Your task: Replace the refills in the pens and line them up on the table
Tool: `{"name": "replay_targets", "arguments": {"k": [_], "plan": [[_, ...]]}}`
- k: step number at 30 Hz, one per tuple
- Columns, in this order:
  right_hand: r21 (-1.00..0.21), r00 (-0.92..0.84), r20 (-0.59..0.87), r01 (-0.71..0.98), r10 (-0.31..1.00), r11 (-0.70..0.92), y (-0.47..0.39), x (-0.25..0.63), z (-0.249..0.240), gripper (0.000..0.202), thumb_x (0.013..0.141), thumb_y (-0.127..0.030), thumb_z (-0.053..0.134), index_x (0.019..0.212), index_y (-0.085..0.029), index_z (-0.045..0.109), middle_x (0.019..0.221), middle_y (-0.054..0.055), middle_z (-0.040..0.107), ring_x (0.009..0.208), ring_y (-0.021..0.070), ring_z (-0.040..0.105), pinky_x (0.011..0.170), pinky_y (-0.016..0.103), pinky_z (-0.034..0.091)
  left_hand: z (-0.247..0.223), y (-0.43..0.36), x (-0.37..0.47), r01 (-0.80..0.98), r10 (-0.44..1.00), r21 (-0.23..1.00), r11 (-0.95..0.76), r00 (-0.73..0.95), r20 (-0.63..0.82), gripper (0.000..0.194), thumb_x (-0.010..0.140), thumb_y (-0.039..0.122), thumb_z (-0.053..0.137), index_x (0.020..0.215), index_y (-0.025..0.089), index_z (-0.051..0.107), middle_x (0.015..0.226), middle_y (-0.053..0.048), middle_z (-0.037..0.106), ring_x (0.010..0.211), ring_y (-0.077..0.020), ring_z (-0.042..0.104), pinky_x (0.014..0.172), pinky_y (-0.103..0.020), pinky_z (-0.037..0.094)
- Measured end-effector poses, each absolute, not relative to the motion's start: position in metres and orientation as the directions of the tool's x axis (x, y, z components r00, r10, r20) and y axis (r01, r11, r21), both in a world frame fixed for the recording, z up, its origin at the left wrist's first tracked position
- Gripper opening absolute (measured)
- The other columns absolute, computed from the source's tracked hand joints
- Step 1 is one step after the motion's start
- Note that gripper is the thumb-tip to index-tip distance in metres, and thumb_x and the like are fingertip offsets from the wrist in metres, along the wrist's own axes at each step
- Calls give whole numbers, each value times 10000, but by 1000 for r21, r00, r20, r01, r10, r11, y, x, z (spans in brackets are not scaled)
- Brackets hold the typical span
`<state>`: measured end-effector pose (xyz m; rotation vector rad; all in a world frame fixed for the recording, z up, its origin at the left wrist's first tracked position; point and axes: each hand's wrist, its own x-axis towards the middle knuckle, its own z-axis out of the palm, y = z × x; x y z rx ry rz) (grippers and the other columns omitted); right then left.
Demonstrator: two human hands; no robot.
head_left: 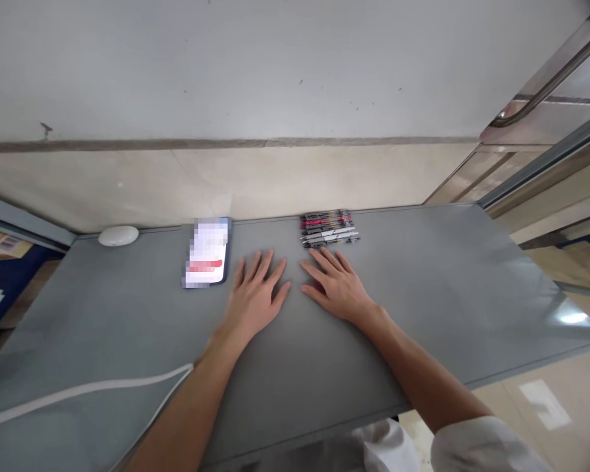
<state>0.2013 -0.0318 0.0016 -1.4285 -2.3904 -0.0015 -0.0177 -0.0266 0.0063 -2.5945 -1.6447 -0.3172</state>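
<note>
My left hand (256, 293) lies flat on the grey table (295, 387) with its fingers spread and nothing in it. To its left is a phone (207, 252) with a lit, partly blurred screen. My right hand (337, 282) also rests palm down, fingers apart and holding nothing. Just beyond its fingertips, a row of several pens (328, 227) lies side by side near the table's back edge. Some pens are dark, one looks red and one whitish. The two hands do not touch each other.
A white oval object (118, 236) sits at the back left of the table. A white cable (93, 388) runs from the left edge to beside my left forearm. Behind the table stands a wall (275, 177). Metal framing (545, 160) is at the right.
</note>
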Motion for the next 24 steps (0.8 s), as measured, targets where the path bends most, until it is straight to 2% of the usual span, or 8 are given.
{"name": "replay_targets", "arguments": {"k": [16, 24], "plan": [[-182, -425, 291, 855, 857, 486, -32, 201, 2, 527, 936, -503, 439, 1412, -277, 464, 1517, 82, 419, 1419, 304, 359, 1152, 523, 313, 4, -27, -18, 903, 890, 66, -425, 405, 208, 512, 963, 429, 406, 1434, 237, 465, 1538, -87, 374, 1423, -324, 318, 1183, -548, 187], [-191, -417, 268, 860, 868, 472, -32, 201, 2, 527, 941, -511, 422, 1412, -280, 465, 1525, 73, 410, 1425, 298, 350, 1163, 519, 295, 6, -27, -17, 900, 887, 59, -432, 413, 206, 521, 968, 423, 400, 1435, 202, 466, 1535, -112, 376, 1418, -341, 321, 1176, -558, 200]]}}
